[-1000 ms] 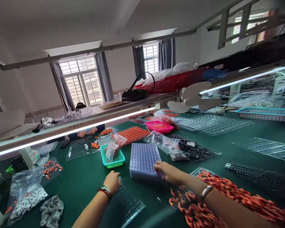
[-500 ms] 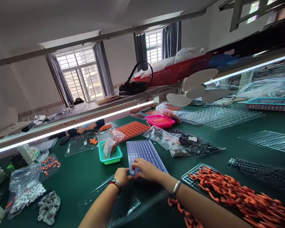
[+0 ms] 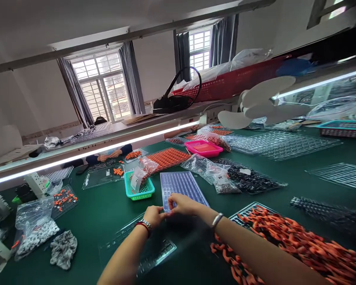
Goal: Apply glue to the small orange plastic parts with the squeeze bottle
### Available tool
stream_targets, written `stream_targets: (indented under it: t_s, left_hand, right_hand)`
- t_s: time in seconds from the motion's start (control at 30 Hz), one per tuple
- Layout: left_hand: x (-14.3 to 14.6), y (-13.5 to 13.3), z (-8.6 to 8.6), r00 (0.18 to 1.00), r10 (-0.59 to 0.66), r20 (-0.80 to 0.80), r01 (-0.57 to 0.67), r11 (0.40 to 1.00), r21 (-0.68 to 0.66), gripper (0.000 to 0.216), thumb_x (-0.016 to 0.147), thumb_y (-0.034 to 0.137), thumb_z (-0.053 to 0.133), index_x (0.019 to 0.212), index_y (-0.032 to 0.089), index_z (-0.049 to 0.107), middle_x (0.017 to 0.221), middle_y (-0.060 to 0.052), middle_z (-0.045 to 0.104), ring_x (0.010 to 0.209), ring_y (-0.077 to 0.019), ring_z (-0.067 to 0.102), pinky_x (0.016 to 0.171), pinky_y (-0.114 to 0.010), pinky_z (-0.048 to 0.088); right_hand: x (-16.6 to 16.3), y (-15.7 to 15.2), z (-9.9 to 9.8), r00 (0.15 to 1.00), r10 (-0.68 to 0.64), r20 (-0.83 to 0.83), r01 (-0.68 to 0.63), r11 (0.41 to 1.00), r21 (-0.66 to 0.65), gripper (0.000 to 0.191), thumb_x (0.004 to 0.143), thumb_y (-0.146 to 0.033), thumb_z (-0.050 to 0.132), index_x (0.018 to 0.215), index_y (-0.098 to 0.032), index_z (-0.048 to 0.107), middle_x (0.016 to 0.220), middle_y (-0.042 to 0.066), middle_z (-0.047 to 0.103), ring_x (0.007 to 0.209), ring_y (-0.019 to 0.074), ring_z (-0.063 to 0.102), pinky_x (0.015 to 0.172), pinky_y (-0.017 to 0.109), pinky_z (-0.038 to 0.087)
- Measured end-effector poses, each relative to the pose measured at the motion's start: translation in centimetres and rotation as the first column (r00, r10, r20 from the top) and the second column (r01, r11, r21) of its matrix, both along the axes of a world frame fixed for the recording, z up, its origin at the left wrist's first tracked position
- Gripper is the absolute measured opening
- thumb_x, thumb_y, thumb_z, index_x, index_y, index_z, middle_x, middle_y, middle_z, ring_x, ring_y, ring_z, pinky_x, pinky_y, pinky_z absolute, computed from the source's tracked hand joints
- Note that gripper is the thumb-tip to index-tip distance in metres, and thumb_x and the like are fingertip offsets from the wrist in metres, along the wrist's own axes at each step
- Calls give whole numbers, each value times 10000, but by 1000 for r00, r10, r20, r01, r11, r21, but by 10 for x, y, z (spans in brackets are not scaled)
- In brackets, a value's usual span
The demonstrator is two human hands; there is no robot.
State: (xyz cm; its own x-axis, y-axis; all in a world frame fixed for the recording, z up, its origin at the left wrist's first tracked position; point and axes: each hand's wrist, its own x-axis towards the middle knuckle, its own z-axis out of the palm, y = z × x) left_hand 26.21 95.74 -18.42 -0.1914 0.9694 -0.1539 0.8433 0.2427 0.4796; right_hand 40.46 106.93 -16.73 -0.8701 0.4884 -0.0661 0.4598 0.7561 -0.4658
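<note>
Purple-tinted blister tray (image 3: 182, 187), its rows of small cells showing nothing inside, lies flat near the middle of the green tabletop (image 3: 106, 213), and I am pinching its near edge. My right hand (image 3: 184, 204) has its fingertips closed on that edge; my left hand (image 3: 154, 216) meets it there, fingers curled in on the same corner, a red band and watch at the wrist. Under my forearms lies a clear tray (image 3: 154, 253); what its cells hold I cannot tell. Just left of the purple tray stands a teal basket (image 3: 139, 190) with small plastic bags stuck upright in it. Beyond that, an orange-filled tray (image 3: 167, 157) and a pink basket (image 3: 203, 148) sit toward the far edge. Right of the purple tray, bags of dark parts (image 3: 216, 176) rest on a tray of black pieces (image 3: 252, 181). At the near right corner, orange linked pieces (image 3: 296, 241) are heaped over a clear tray.
</note>
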Motion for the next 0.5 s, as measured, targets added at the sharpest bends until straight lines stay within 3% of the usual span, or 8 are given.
stream_targets:
  t_s: [0.33,0.5]
  left_hand:
    - [8,1,-8,984,128,128,-135,990,49,254,903,403,634,901,153,676,950,-34,703,935,-218,660,895,-427,509]
    - [16,-8,-8,922,265,282,-307,944,120,169,874,314,683,921,153,660,1031,-51,681,1016,-224,628,930,-449,493]
  right_hand:
    - [-8,6,-5,997,-30,72,41,987,-157,204,945,-307,649,1059,-137,656,1075,43,672,935,222,666,807,397,570]
    - [-6,5,-4,996,-72,56,82,977,-199,205,947,-303,647,1070,-140,653,1083,47,671,931,217,666,801,392,573]
